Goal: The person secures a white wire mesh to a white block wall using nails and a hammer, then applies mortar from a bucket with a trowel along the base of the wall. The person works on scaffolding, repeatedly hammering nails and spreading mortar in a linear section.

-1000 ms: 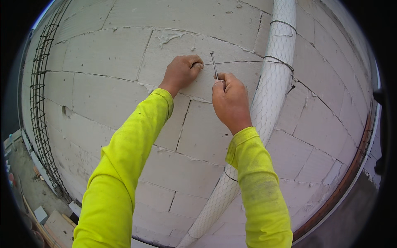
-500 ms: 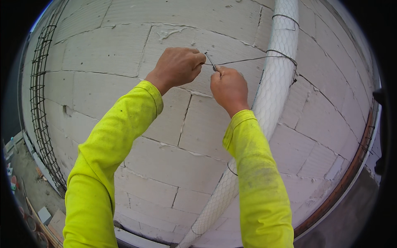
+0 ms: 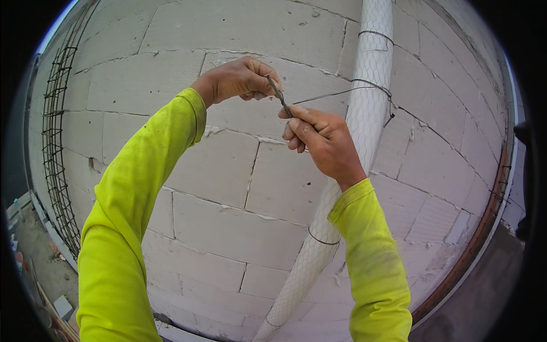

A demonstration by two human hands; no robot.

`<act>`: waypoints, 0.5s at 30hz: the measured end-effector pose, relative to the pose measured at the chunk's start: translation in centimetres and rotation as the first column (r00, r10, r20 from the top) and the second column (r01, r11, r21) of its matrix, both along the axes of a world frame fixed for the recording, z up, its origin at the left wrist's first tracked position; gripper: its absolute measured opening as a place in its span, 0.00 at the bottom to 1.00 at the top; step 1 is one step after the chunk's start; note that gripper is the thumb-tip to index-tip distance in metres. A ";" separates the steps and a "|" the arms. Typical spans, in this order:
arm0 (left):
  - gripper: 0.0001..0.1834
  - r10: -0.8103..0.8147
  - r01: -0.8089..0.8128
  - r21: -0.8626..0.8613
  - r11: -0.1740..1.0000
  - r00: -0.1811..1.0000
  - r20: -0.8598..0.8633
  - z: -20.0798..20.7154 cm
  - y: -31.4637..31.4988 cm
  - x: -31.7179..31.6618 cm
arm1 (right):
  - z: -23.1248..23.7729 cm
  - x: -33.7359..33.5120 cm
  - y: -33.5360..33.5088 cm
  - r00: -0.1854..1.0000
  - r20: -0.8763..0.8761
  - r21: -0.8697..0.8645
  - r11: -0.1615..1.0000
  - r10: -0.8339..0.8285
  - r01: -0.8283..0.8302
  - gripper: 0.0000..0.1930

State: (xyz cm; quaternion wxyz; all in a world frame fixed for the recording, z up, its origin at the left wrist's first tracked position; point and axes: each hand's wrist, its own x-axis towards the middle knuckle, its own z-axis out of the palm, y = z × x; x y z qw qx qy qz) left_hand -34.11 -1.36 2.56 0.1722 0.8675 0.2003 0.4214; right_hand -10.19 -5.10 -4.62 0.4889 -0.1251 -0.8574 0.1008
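Observation:
A short dark nail (image 3: 274,86) with wire wound about it slants between my hands. My left hand (image 3: 238,80) is closed in a pinch at its upper part. With thumb and forefinger, my right hand (image 3: 327,137) grips its lower end, the other fingers loosely curled. From there a thin wire (image 3: 325,96) runs right to a white pipe (image 3: 369,105) and loops round it. Hexagonal wire mesh wraps this pipe, which leans upward to the right against the pale block wall (image 3: 216,222). More wire ties (image 3: 323,241) circle the pipe lower down and near the top.
Along the wall's left side stands a cage of thin steel bars (image 3: 54,131). A rusty brown strip (image 3: 473,251) curves along the right edge. Far below at lower left, boards (image 3: 54,310) and small debris lie on grey ground.
My right hand has turned and its fingers have loosened around the nail's lower end. My left hand has shifted slightly left and up. The nail now shows wire wound on it.

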 end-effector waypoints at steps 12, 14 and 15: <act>0.06 0.638 -0.350 0.923 0.159 0.750 0.174 -5.0 -2.5 1.9 | -0.2 0.1 0.9 0.550 0.018 0.679 0.414 -0.835 0.606 0.10; 0.07 0.541 -0.308 0.801 0.513 0.841 -0.023 -2.8 -2.9 2.3 | 0.1 1.5 0.2 0.726 0.107 0.613 0.619 -0.680 0.490 0.10; 0.07 0.459 -0.264 0.708 0.655 0.883 -0.096 -1.8 -2.9 2.5 | 0.1 1.9 -0.2 0.813 0.125 0.590 0.701 -0.569 0.400 0.10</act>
